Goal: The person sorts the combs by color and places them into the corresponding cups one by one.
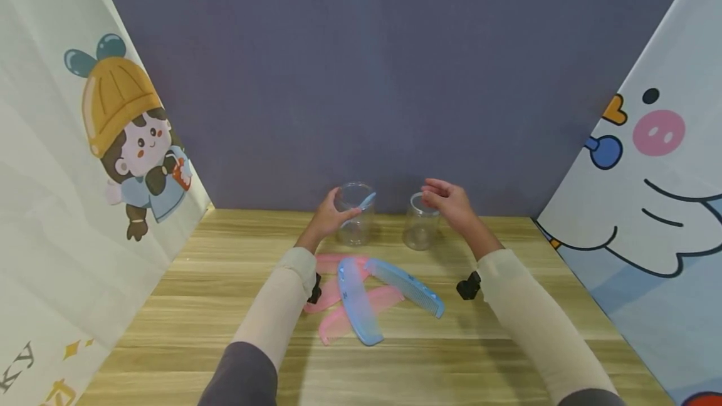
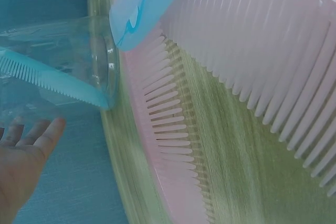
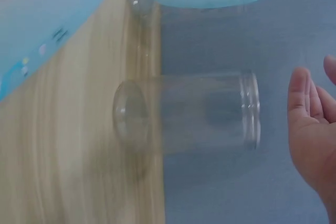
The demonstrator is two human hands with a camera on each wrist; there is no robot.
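A blue comb (image 2: 52, 80) leans inside a clear jar (image 1: 355, 234), its end near the rim. My left hand (image 1: 329, 218) holds this jar at its left side, thumb across the front; the contact of the other fingers is partly hidden. To the right stands a second clear jar (image 3: 202, 111), upright, with no comb visible inside. My right hand (image 1: 454, 205) is just above and beside its rim, and in the right wrist view the loosely bent fingers are apart from the glass.
Nearer on the wooden table (image 1: 225, 306) lie two blue combs, one upright in the view (image 1: 356, 302) and one slanting right (image 1: 408, 286), over several pink combs (image 1: 386, 296). A dark grey panel (image 1: 372, 80) rises behind the jars, with printed cloth walls at left (image 1: 51, 174) and right (image 1: 648, 218).
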